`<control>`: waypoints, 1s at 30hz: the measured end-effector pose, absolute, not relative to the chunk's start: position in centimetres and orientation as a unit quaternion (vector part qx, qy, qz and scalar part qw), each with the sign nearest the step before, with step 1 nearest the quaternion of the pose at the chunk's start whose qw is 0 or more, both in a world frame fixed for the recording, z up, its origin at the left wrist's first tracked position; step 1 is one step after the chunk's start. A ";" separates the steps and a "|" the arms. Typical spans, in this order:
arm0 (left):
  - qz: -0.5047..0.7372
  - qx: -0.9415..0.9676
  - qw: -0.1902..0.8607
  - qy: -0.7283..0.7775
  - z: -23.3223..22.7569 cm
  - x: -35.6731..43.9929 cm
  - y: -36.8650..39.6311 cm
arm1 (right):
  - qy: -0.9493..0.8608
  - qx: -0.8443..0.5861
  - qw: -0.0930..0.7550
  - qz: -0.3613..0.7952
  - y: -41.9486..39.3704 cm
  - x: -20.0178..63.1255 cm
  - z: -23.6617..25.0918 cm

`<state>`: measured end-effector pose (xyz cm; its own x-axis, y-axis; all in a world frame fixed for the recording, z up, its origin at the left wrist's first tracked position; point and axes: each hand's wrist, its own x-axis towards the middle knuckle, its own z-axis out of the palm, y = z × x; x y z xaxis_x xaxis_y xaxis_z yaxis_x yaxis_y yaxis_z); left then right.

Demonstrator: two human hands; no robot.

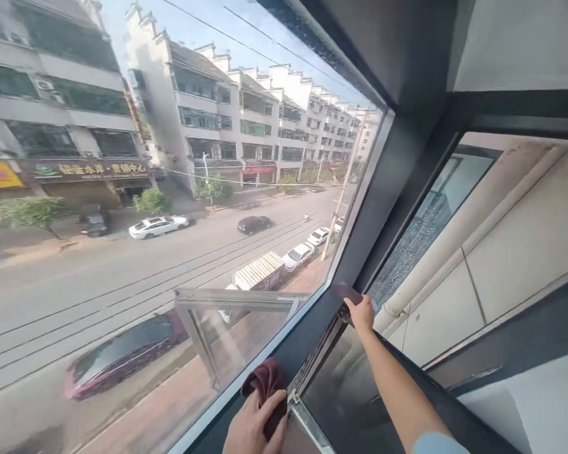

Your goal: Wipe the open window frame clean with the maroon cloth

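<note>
My left hand [253,424] grips a bunched maroon cloth [266,383] at the bottom of the view, by the lower window frame [297,342]. Farther along, my right hand [362,313] is closed around a dark purplish object [348,292] at the corner where two frame members meet. That object is blurred and partly covered by my fingers, so its kind is unclear. A narrow grooved track [315,358] runs along the frame between my two hands.
The large glass pane fills the left, with an outward-tilted window sash [239,301] beyond it. Far below lies a street with parked cars and a truck [259,271]. On the right, another window shows a pale outside pipe [473,227]. A dark post [383,189] rises between the windows.
</note>
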<state>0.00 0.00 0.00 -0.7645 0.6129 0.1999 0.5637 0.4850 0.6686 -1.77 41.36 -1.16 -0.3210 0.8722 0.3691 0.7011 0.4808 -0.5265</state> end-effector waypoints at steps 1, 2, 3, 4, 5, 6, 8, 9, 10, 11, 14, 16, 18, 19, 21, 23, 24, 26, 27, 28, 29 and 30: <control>0.366 0.352 0.032 0.861 1.1 0.3 0.2 | -0.792 -0.498 0.322 0.145 41.7 -1.4 -1.3; 0.340 0.379 0.048 0.859 2.0 0.6 0.5 | -0.781 -0.505 0.333 0.154 41.9 -1.3 -1.4; 0.331 0.383 0.053 0.861 2.6 0.7 0.7 | -0.772 -0.508 0.344 0.164 41.8 -1.5 -1.5; 0.326 0.384 0.059 0.862 3.0 0.7 0.9 | -0.766 -0.507 0.355 0.171 41.6 -1.8 -1.5; 0.323 0.387 0.064 0.861 3.1 0.6 1.1 | -0.763 -0.504 0.363 0.177 41.2 -2.3 -1.6; 0.322 0.386 0.065 0.862 3.0 0.6 1.2 | -0.763 -0.498 0.369 0.182 40.6 -2.8 -1.5; 0.325 0.398 0.070 0.855 2.6 0.7 1.1 | -0.772 -0.479 0.372 0.190 39.2 -3.4 -1.4; 0.331 0.401 0.073 0.851 2.4 0.9 1.0 | -0.778 -0.469 0.369 0.197 38.5 -3.5 -1.2; 0.340 0.401 0.079 0.847 2.3 1.3 0.9 | -0.784 -0.461 0.362 0.205 37.8 -3.3 -1.0; 0.350 0.397 0.086 0.844 2.2 1.8 0.6 | -0.790 -0.455 0.349 0.217 37.1 -3.0 -0.8; 0.382 0.369 0.118 0.839 2.7 3.8 -0.2 | -0.793 -0.446 0.320 0.266 34.2 -1.4 -0.2; 0.413 0.339 0.154 0.831 3.4 5.0 -0.9 | -0.778 -0.435 0.327 0.315 31.2 0.2 0.3; 0.461 0.289 0.201 0.815 4.3 5.8 -1.3 | -0.743 -0.418 0.354 0.385 27.4 2.3 0.9; 0.488 0.260 0.226 0.802 4.8 6.0 -1.4 | -0.722 -0.401 0.363 0.431 25.3 3.4 1.3; 0.537 0.215 0.270 0.770 5.7 6.0 -1.7 | -0.691 -0.344 0.362 0.522 21.1 5.6 2.2; 0.559 0.194 0.297 0.750 6.3 5.8 -2.1 | -0.682 -0.279 0.344 0.582 17.6 7.4 3.4; 0.556 0.193 0.304 0.749 6.5 5.8 -2.5 | -0.687 -0.253 0.333 0.594 16.1 8.1 4.0; 0.531 0.209 0.315 0.758 6.7 6.0 -3.6 | -0.711 -0.219 0.311 0.591 13.7 8.9 5.4; 0.510 0.224 0.323 0.765 6.6 6.2 -4.5 | -0.727 -0.203 0.294 0.586 12.6 9.1 5.9; 0.485 0.243 0.334 0.771 6.4 6.5 -5.5 | -0.743 -0.183 0.273 0.583 11.4 9.2 6.4; 0.454 0.261 0.345 0.779 6.1 6.9 -6.5 | -0.756 -0.158 0.250 0.584 10.2 9.3 6.7; 0.419 0.278 0.355 0.788 5.5 7.4 -7.7 | -0.764 -0.128 0.228 0.590 8.7 9.5 6.9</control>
<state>7.40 -7.69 5.55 -0.5942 0.7349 -0.3268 0.1402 0.4947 0.8577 9.46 8.74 6.87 -0.8627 0.4656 0.1975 -0.0735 0.2710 -0.9598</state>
